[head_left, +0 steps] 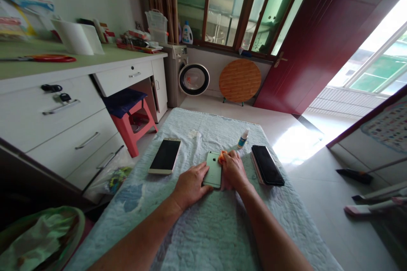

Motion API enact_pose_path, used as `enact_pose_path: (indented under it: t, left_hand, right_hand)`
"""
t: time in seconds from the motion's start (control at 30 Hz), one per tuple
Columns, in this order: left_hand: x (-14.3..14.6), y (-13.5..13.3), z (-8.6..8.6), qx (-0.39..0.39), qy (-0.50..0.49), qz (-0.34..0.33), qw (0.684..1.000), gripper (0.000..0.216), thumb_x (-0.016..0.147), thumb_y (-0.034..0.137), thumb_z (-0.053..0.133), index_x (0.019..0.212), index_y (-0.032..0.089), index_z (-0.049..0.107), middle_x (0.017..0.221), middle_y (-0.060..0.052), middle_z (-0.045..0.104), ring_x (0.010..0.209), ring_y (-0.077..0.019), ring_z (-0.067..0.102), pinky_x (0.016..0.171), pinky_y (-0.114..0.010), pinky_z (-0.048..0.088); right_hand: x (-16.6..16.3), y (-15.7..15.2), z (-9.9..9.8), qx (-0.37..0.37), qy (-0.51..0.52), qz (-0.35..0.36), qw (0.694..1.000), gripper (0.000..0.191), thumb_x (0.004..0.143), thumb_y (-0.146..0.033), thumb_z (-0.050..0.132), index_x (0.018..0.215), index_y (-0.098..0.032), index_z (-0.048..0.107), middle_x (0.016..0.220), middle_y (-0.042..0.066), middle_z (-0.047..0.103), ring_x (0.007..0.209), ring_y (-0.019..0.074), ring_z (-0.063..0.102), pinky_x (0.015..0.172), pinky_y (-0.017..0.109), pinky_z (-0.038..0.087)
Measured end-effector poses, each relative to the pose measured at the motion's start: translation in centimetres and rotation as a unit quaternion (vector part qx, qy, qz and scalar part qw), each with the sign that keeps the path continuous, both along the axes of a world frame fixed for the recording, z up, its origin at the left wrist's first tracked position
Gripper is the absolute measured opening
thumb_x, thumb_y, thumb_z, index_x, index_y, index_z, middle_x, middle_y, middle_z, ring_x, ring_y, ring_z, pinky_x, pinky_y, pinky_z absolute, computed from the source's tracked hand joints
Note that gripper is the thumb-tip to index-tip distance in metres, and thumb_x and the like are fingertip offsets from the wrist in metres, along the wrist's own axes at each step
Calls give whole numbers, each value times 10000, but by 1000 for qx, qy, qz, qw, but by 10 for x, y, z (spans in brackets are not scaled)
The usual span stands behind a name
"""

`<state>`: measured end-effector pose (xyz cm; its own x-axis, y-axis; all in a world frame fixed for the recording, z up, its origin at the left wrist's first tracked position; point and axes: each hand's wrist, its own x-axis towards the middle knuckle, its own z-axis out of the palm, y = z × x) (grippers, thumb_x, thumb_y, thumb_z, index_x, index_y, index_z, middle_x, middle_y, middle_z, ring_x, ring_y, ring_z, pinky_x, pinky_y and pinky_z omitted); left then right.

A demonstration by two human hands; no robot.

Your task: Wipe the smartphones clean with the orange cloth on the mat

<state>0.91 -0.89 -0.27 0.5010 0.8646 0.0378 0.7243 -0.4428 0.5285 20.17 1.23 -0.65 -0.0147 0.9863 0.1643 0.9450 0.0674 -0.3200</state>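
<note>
Pale quilted table cover (206, 228): gold phone (165, 155), silver phone (213, 168), dark phone (267, 165), spray bottle (243, 139).

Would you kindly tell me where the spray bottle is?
In the head view, the spray bottle sits right of centre, just beyond the right hand and left of the black phone.

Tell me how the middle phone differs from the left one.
The middle phone lies back up, pale with a logo; the left phone lies face up, screen dark. The left hand touches the middle phone and the right hand holds an orange cloth to it; the left phone lies untouched. Both lie flat on the quilt.
</note>
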Motion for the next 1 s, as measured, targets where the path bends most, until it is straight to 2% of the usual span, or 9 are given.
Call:
enact_pose_path:
  t: [0.2, 0.47, 0.73, 0.83, 0.93, 1.0]
  left_hand:
    - [3, -2, 1, 3, 17, 6, 1000, 627, 756, 438, 703, 1308, 197, 532, 1446, -103, 476, 1286, -272, 484, 1081, -356, 376]
    - [3, -3, 3, 6, 19, 5, 1000, 569, 773, 487, 674, 1250, 198, 560, 1430, -114, 492, 1271, -281, 501, 1062, -362, 397]
    - [4, -3, 3, 8, 23, 9, 1000, 544, 758, 414, 701, 1232, 180, 570, 1432, -120, 489, 1255, -284, 516, 1052, -364, 410]
    - [4, -3, 3, 10, 19, 6, 1000, 546, 766, 439, 693, 1230, 180, 569, 1425, -120, 497, 1254, -281, 516, 1048, -361, 412]
    - [4, -3, 4, 10, 13, 1, 1000, 559, 770, 489, 682, 1229, 190, 568, 1402, -115, 519, 1248, -279, 520, 1040, -358, 416]
    - [3, -3, 3, 11, 9, 0, 1000, 551, 770, 500, 679, 1222, 205, 571, 1389, -105, 532, 1236, -278, 530, 1032, -359, 422]
  right_hand:
    - [1, -15, 7, -42, -8, 9, 999, 182, 842, -142, 498, 777, -175, 665, 864, 51, 548, 849, 167, 469, 786, 254, 327]
    - [3, -30, 33, -125, -16, 102, 987, 179, 786, -184, 546, 669, -156, 678, 746, 36, 568, 734, 129, 498, 679, 237, 317]
    - [5, -38, 52, -221, -17, 175, 959, 242, 804, -230, 528, 643, -144, 688, 686, 21, 588, 552, 83, 426, 541, 241, 262]
    - [5, -37, 53, -194, -5, 161, 968, 223, 801, -209, 540, 639, -145, 680, 697, 18, 576, 581, 87, 447, 559, 237, 274]
    - [1, -36, 49, -115, 14, 131, 985, 210, 835, -184, 531, 683, -158, 674, 743, 12, 547, 666, 99, 481, 620, 229, 304]
    - [-3, -36, 43, -72, 30, 142, 987, 210, 866, -168, 512, 726, -171, 669, 783, 10, 530, 722, 106, 490, 671, 224, 326]
